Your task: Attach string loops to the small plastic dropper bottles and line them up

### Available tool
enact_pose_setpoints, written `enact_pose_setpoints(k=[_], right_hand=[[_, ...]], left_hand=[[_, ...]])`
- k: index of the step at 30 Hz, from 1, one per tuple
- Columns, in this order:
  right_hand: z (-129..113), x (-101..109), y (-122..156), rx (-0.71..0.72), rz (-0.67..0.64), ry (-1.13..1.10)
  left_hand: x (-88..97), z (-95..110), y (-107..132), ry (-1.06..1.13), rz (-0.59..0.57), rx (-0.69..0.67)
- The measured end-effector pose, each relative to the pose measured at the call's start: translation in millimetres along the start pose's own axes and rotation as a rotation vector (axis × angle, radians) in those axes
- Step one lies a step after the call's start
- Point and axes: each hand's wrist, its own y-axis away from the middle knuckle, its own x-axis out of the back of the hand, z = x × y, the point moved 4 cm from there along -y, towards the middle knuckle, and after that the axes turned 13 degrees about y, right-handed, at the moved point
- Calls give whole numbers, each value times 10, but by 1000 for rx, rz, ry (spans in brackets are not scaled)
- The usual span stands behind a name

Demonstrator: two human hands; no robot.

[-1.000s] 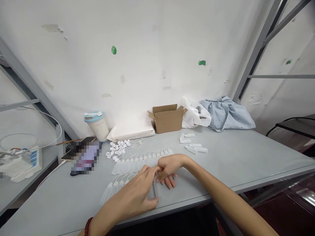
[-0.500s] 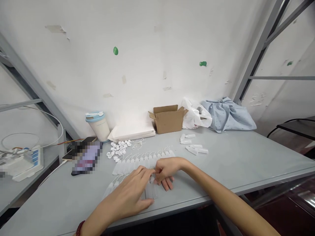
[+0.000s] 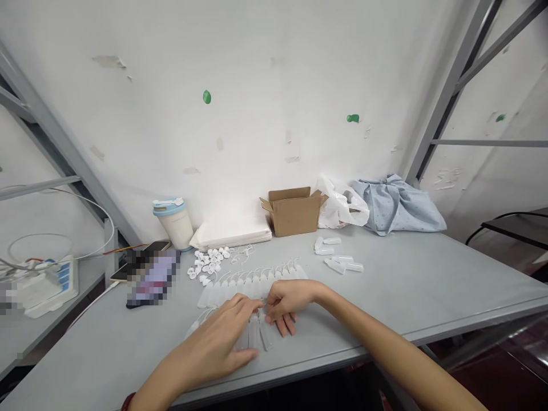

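My left hand lies palm down over a front row of small clear plastic tubes, fingers stretched out and thumb apart, covering part of the row. My right hand is beside its fingertips, thumb and forefinger pinched at the top of a slightly tilted clear tube; the exact contact is partly hidden. Its other fingers hang below. Another clear tube lies between the hands. Behind them runs a back row of frosted tubes with white cord loops at their tops.
White caps lie in a pile at back left, near loose cords. Several loose tubes lie at back right. Along the wall stand a paper cup, white sheets, a cardboard box, a plastic bag and blue cloth.
Both hands have shifted slightly left. The tube at my right fingertips now shows tilted, and more of the tubes between the hands is visible. The camera view has shifted a little.
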Motion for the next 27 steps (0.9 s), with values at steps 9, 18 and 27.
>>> enact_pose_setpoints(k=[9,18,27], right_hand=[[-23,-42,78,-92,-119,191],[-37,-67,18,-69,-38,196],[-61,-57,29,-65,-27,176]], left_hand=[[-6,-4,4,19,25,-31],[2,31,17,44,15,-34],[-16,80,-32,104,29,-52]])
